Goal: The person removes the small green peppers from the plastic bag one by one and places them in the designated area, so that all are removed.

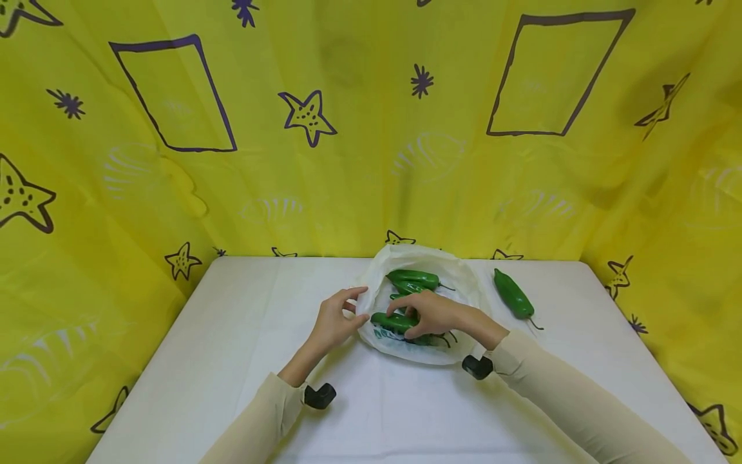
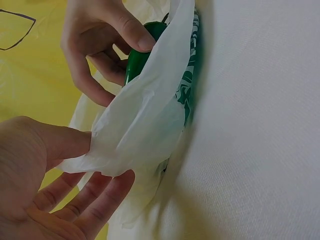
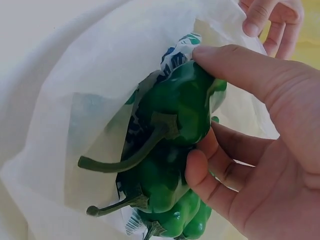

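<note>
An opened white plastic bag with green print holds several green peppers. My right hand reaches into it, thumb and fingers round the nearest pepper, whose curved stem points away from the palm in the right wrist view. The bag's left rim is between the thumb and fingers of my left hand, the thumb touching the plastic in the left wrist view. Behind that plastic, part of the gripped pepper shows beside my right hand.
One more green pepper lies outside the bag, to its right, on the white-covered table. A yellow curtain with star and shell drawings stands behind the table and along both sides.
</note>
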A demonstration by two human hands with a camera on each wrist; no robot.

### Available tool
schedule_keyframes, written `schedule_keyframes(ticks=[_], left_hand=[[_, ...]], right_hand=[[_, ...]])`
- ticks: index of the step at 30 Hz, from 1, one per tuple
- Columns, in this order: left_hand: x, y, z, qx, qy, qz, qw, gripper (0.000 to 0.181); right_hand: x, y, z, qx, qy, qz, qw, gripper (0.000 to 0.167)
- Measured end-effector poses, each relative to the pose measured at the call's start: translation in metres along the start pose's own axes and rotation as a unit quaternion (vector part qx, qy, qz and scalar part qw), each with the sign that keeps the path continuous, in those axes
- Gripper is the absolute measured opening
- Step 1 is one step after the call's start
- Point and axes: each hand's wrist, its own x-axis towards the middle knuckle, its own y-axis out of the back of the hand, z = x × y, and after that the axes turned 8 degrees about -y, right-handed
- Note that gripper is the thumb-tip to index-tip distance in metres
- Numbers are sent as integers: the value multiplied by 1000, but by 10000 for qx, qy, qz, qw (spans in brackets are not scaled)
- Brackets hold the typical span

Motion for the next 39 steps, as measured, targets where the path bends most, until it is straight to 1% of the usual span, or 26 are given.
schedule_keyframes(ticks=[7,16,20,27,31,39], left_hand=[[-1,0,0,36,36,-16,10000,56],[-2,-1,-1,35,2,25,10000,56],[-1,-2,-1,47,16,42,10000,55],[0,-1,1,46,120,14,9999,56],[-1,-1,-1,55,107,16,9999,55],[0,-1,-2,22,81,23,10000,55]], right_hand=[[-3,4,3,384,-107,-45,9992,48],[-6,7,5,627,-123,14,9980,49],[-6,9,7,683,-83,46,9976,50],[-7,14,5,781,-129,15,9969,50],[-7,17,5,797,-111,21,9968,50],[-12,27,5,807,-250,112,9964,51]])
